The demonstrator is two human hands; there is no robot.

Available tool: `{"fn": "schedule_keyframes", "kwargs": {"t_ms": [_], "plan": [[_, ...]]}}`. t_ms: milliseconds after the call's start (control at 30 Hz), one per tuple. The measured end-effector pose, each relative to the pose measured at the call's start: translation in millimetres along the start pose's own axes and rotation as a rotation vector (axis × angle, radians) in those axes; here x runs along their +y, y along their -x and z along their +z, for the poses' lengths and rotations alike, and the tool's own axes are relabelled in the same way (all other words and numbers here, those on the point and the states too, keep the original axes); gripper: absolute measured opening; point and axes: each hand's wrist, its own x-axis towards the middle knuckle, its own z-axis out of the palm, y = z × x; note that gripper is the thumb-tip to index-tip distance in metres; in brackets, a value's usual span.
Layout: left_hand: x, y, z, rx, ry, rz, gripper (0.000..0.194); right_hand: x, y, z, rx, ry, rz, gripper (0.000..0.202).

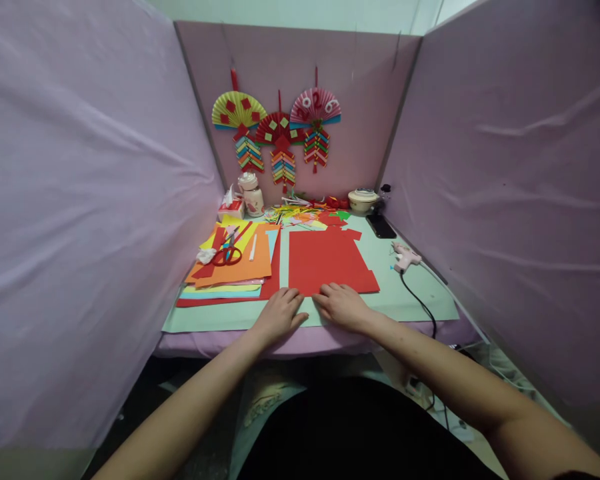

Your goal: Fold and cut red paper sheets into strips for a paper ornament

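A large sheet of red paper [325, 263] lies flat in the middle of the table, with smaller red pieces around its right and far sides. My left hand [282, 312] rests at its near left corner, fingers stretched forward and thumb apart. At the near edge, a little to the right, my right hand [344, 307] lies palm down with its fingertips on the paper. Neither hand grips anything that I can see. To the left, red-handled scissors [229, 256] and a white pen [253, 247] sit on a stack of coloured paper [240, 272].
A glue gun [407, 257] with a black cord lies at the right, near a phone [381, 226]. Paper scraps [300, 213], a lidded bowl [363, 201], a jar [251, 195] and a tissue box [231, 205] line the back. Paper fans [316, 107] hang on the rear panel.
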Motion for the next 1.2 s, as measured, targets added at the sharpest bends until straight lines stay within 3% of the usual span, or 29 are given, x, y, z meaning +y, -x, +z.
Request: {"fn": "schedule_keyframes", "kwargs": {"t_ms": [267, 533, 867, 1200], "plan": [[1, 10, 3.2, 0.043, -0.021, -0.091, 0.038, -6, 0, 3, 0.002, -0.022, -0.003, 0.039], [2, 11, -1.4, 0.015, -0.011, -0.136, 0.035, -14, -7, 2, -0.002, -0.036, -0.004, 0.03], [6, 18, 0.1, 0.005, -0.019, -0.189, 0.038, -24, -15, 3, 0.023, -0.027, 0.013, 0.032], [16, 23, 7.1, 0.025, -0.025, -0.26, 0.04, -32, -16, 17, 0.105, -0.082, 0.032, 0.024]]}}
